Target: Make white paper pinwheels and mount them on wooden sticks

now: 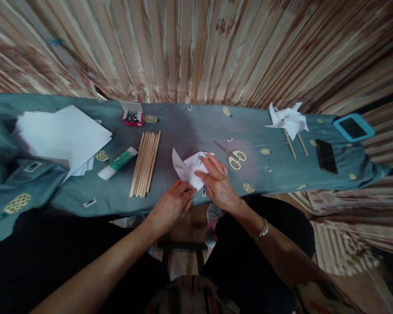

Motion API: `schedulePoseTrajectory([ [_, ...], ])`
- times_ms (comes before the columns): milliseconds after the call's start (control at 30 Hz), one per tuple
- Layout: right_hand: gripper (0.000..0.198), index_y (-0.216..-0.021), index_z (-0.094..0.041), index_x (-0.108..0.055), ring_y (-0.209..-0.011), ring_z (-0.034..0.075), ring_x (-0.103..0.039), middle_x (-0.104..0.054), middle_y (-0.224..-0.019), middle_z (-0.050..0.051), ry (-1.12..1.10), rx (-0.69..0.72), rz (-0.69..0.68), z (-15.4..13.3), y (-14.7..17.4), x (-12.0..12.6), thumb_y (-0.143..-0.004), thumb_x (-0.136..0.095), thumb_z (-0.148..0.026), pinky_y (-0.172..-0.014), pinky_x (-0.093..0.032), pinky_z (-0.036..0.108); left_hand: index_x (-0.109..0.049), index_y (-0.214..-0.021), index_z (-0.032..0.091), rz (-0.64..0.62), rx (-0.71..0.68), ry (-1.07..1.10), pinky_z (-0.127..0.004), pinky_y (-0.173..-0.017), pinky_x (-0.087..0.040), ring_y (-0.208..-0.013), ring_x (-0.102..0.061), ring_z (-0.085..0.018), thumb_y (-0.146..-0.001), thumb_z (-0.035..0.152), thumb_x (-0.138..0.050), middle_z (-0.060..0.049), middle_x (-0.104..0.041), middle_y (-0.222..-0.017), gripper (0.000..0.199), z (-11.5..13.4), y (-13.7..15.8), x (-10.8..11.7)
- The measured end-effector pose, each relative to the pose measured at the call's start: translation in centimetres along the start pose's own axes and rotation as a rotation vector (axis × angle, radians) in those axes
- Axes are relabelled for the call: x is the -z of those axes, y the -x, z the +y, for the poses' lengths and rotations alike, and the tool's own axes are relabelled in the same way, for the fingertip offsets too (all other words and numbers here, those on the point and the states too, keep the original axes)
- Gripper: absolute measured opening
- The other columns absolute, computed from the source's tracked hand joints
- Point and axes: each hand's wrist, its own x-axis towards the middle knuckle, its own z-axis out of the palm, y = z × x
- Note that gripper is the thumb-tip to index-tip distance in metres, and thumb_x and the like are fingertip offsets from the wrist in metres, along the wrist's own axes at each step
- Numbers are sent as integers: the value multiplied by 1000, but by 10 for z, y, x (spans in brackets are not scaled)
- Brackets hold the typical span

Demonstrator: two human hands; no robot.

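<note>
A white paper pinwheel (190, 168), partly folded, lies on the cloth in front of me with one pointed blade sticking up at its left. My left hand (174, 204) pinches its near edge between thumb and fingertips. From the right, my right hand (218, 185) holds a folded flap down near the middle, and its fingers cover part of the paper. Scissors (232, 157) with yellow-green handles lie just beyond my right hand, blades slightly apart. Left of the pinwheel is a row of several wooden sticks (146, 163).
A green and white glue stick (118, 163), a red box of small metal pins (132, 117) and stacked white paper (63, 137) are at left. At right lie finished pinwheels (288, 120) on sticks, a dark phone (326, 156) and a blue-framed device (353, 127). A curtain (170, 52) hangs behind.
</note>
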Motion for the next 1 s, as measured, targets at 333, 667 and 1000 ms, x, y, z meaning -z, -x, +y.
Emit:
schedulePoseTrajectory([
  [333, 34, -114, -17, -66, -146, 28, -24, -45, -148, 13, -81, -24, 16, -5, -1, -4, -94, -38, -14, -111, -34, 54, -62, -104, 13, 16, -10, 14, -37, -85, -55, -95, -56, -22, -90, 10, -50, -9, -62, -100, 19, -3, 0, -2],
  [667, 43, -133, -19, -54, -116, 24, -61, -64, -126, 11, -410, -319, 120, 7, -11, 11, -93, -43, -27, -101, -50, 46, -62, -106, 11, 25, -25, 19, -38, -83, -56, -93, -57, -23, -91, 11, -50, -10, -62, -100, 20, -2, 1, -1],
  [1000, 55, -135, -15, -51, -97, 24, -67, -68, -116, 13, -525, -426, 111, 5, -19, 1, -83, -55, -32, -91, -54, 42, -59, -113, 11, 82, -36, 47, -39, -86, -55, -96, -57, -23, -92, 12, -49, -11, -64, -105, 23, -2, 2, 1],
])
